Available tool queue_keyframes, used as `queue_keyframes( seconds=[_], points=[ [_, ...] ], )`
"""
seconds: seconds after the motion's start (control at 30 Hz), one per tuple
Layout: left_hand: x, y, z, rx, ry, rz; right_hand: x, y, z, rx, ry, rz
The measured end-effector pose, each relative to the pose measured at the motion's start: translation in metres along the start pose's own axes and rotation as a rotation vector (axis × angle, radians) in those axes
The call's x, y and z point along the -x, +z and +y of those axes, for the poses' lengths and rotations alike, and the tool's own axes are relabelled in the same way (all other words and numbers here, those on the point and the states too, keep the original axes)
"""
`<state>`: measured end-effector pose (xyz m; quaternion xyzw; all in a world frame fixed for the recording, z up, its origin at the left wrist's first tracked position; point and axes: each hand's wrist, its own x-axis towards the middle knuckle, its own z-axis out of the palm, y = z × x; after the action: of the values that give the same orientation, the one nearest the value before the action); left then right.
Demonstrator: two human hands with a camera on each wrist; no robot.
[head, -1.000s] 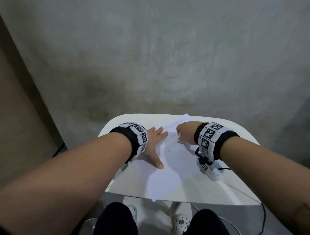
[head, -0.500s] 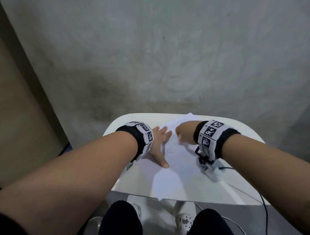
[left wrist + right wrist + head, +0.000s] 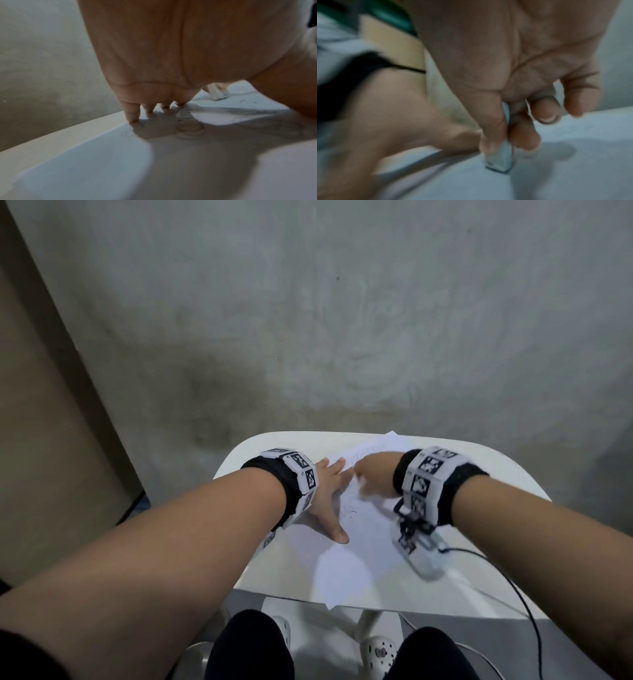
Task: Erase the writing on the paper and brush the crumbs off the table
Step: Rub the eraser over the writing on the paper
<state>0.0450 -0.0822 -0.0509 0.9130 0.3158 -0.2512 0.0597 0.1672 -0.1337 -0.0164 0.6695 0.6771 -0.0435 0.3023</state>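
A white sheet of paper (image 3: 359,546) lies askew on a small white table (image 3: 479,587). Faint pencil writing (image 3: 368,451) shows at its far end, and dark marks (image 3: 349,510) sit near the middle. My left hand (image 3: 327,494) lies flat with its fingers spread, pressing the paper's left side; its fingertips (image 3: 132,115) rest on looped scribbles (image 3: 188,127). My right hand (image 3: 371,475) pinches a white eraser (image 3: 500,159) between thumb and fingers, its end on the paper. Dark eraser crumbs (image 3: 247,103) speckle the sheet near the eraser (image 3: 217,93).
A grey concrete wall (image 3: 342,320) stands right behind the table. A black cable (image 3: 507,587) runs from the right wrist camera across the table's right side and down. My knees (image 3: 250,645) and white clogs (image 3: 378,652) are under the near edge.
The right hand has shifted a little to the left over the paper with the eraser. The left hand still presses the sheet in the same spot.
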Motion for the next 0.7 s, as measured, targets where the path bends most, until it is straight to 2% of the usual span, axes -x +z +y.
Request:
queue_keyframes(
  seconds=[0.07,0.1,0.23,0.27,0.33,0.37,0.47,0.5,0.6,0.63,0.7],
  points=[
    [0.0,0.0,-0.002,0.011,0.003,-0.005,-0.004,-0.003,0.012,-0.042,0.143,0.035],
    [-0.001,0.001,-0.002,0.017,0.001,-0.001,-0.004,-0.001,0.008,-0.022,0.153,0.028],
    [-0.002,0.002,-0.001,0.027,-0.002,0.019,0.0,0.006,-0.008,-0.142,-0.023,0.034],
    [-0.002,0.002,-0.003,0.024,0.009,0.008,-0.001,0.006,-0.001,-0.139,-0.023,0.052],
    [-0.002,0.001,-0.003,0.008,0.008,0.001,0.004,0.003,0.009,-0.1,0.098,0.091],
    [-0.004,0.003,-0.003,0.004,0.0,0.004,0.005,0.001,0.004,-0.077,0.109,0.097],
    [-0.004,0.005,-0.002,0.039,-0.032,0.022,0.013,0.0,-0.018,-0.154,-0.034,0.056],
    [-0.004,0.005,-0.003,0.04,-0.021,0.012,0.013,-0.001,-0.014,-0.196,-0.032,0.048],
    [-0.001,0.001,-0.004,0.023,0.01,-0.005,0.013,0.0,0.009,-0.165,0.15,0.078],
    [0.0,0.001,-0.003,0.015,0.007,-0.006,0.014,0.002,0.004,-0.138,0.155,0.088],
    [0.001,0.004,0.001,0.033,-0.016,0.026,0.02,0.002,-0.013,-0.161,0.03,0.099]
  ],
)
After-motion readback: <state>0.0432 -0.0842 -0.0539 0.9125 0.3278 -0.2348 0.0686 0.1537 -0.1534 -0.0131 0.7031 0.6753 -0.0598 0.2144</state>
